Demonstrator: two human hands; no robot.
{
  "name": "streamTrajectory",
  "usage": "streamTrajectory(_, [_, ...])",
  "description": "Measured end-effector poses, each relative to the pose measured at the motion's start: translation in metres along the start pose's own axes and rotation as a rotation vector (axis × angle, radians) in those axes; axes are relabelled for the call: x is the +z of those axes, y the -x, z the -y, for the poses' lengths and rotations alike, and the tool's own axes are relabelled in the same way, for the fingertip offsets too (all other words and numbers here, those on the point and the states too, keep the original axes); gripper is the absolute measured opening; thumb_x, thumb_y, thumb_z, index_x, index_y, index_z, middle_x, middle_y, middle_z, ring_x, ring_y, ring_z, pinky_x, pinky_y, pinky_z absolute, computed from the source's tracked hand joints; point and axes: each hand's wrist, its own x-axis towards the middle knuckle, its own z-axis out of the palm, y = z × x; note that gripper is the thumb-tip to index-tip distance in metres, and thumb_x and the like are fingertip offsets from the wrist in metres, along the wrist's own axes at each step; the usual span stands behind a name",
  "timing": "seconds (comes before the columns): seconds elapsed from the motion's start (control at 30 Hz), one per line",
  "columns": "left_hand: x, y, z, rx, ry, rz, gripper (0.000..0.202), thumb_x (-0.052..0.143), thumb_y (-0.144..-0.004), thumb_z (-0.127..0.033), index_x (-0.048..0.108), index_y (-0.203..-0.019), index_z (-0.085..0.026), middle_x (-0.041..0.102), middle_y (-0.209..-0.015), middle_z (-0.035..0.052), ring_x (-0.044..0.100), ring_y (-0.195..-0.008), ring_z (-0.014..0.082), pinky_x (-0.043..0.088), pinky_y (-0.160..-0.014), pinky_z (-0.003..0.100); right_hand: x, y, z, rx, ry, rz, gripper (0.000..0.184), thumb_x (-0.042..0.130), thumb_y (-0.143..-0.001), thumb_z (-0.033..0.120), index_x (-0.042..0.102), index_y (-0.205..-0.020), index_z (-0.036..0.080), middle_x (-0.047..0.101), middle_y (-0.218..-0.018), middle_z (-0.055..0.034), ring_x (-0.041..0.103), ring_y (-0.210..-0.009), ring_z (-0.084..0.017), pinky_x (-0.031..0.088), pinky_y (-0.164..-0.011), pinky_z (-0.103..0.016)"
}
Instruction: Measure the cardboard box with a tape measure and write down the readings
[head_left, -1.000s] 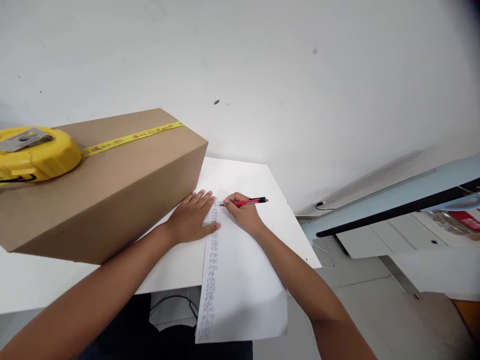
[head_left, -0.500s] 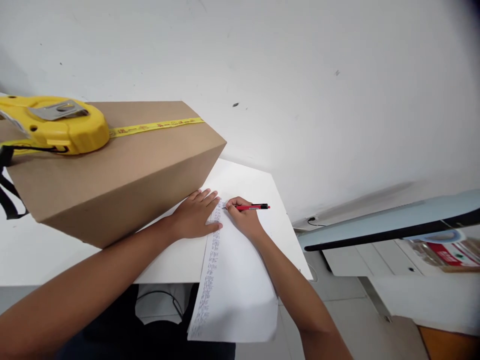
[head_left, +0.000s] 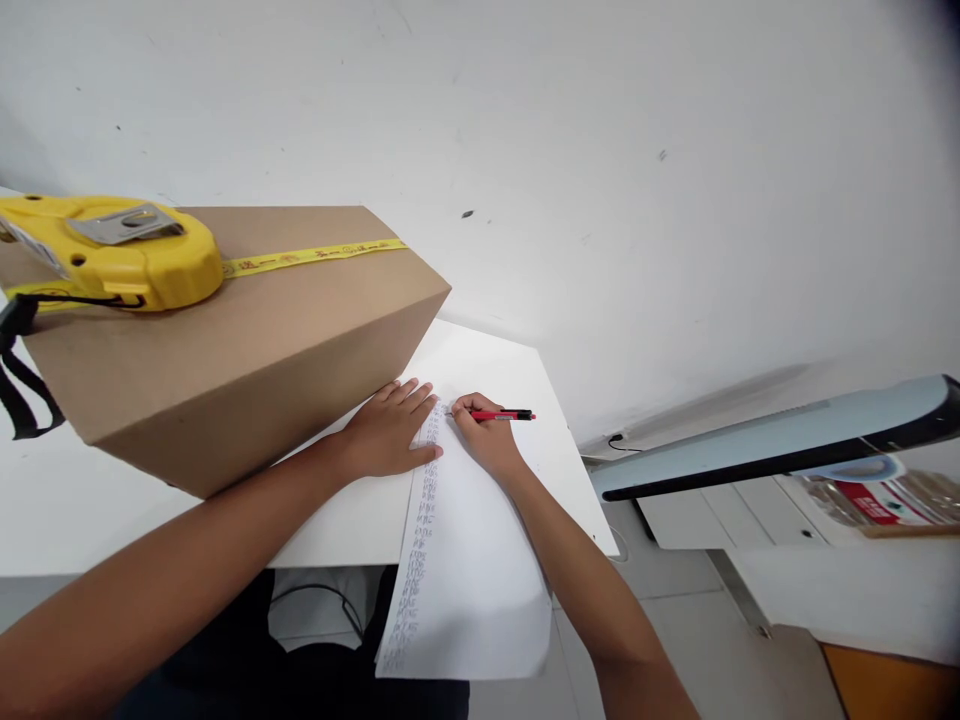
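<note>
My right hand (head_left: 484, 432) grips a red and black pen (head_left: 501, 414), its tip near the upper end of the paper (head_left: 480, 580). Handwriting runs down the left side of that white sheet, which hangs over the table's front edge. My left hand (head_left: 391, 430) lies flat with fingers spread, partly on the paper's left margin. Just beyond it stands a brown cardboard box (head_left: 247, 350). On top of the box rests a yellow tape measure (head_left: 150, 265), with its yellow strip (head_left: 315, 254) stretched across toward the far edge.
The white table (head_left: 337, 530) meets a pale wall (head_left: 562, 150) at the back. A light blue panel with a black edge (head_left: 772, 440) juts in from the right. Behind it are a white cabinet (head_left: 735, 510) and plastic bottles with a red label (head_left: 874, 500).
Both hands hold nearly the same place, the pen still at the paper's upper end. The view has shifted slightly, so the panel and cabinet sit a bit farther left.
</note>
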Motion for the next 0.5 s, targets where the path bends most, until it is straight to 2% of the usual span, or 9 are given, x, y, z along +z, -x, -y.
streamTrajectory(0.2, [-0.0034,0.0012,-0.0030,-0.010,-0.013,0.021,0.080,0.043,-0.094,-0.062,0.034,-0.156,-0.012,0.021,-0.169,0.0142,0.016,-0.158,0.0320,0.011,-0.127,0.046,-0.0002,0.0001,0.0037,0.007,-0.023,0.016,0.014,0.058,-0.081,0.035,0.062,-0.077,0.023,0.065,-0.078,-0.0009,0.057,-0.077,-0.020,0.047,-0.072,-0.034])
streamTrajectory(0.5, [-0.0045,0.0010,-0.0037,-0.011,-0.024,0.039,0.079,0.042,-0.095,-0.063,0.032,-0.156,-0.014,0.020,-0.169,0.0133,0.015,-0.158,0.0314,0.011,-0.127,0.047,-0.0012,0.0010,0.0058,0.031,-0.033,0.001,0.014,0.058,-0.079,0.035,0.062,-0.075,0.022,0.062,-0.075,-0.0004,0.054,-0.075,-0.019,0.045,-0.070,-0.033])
